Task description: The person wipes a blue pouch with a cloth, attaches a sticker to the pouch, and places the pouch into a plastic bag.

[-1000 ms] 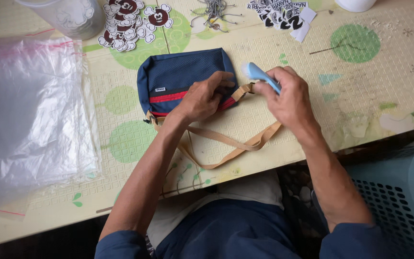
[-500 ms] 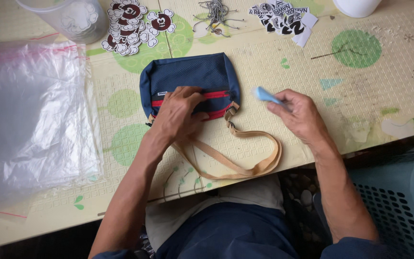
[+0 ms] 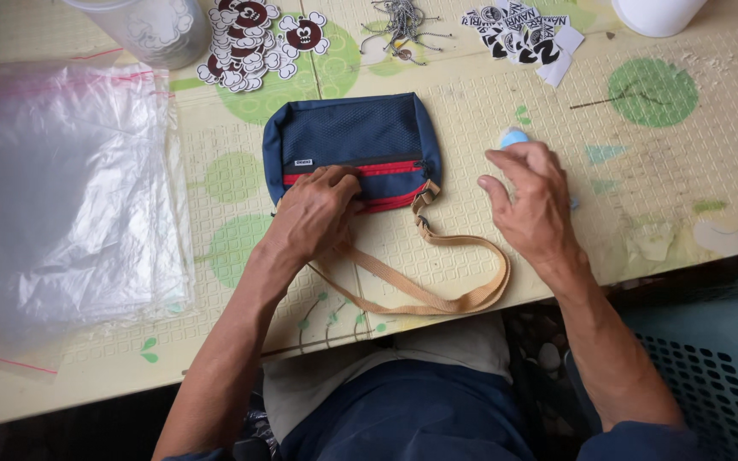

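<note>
Head view: a navy zip pouch (image 3: 352,149) with red trim lies near the desk's (image 3: 685,162) far edge, its tan strap (image 3: 437,273) looping toward the near edge. The left hand (image 3: 318,213) rests on the pouch, fingers curled at the red zipper. The right hand (image 3: 535,201), just right, seems to pinch a small pale-blue object (image 3: 514,137).

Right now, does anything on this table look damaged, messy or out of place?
The table covering is worn: near its right edge the printed surface has peeled in pale patches. Small crumbs or flakes lie scattered by the white cup. The navy pouch under the left hand looks intact.
</note>
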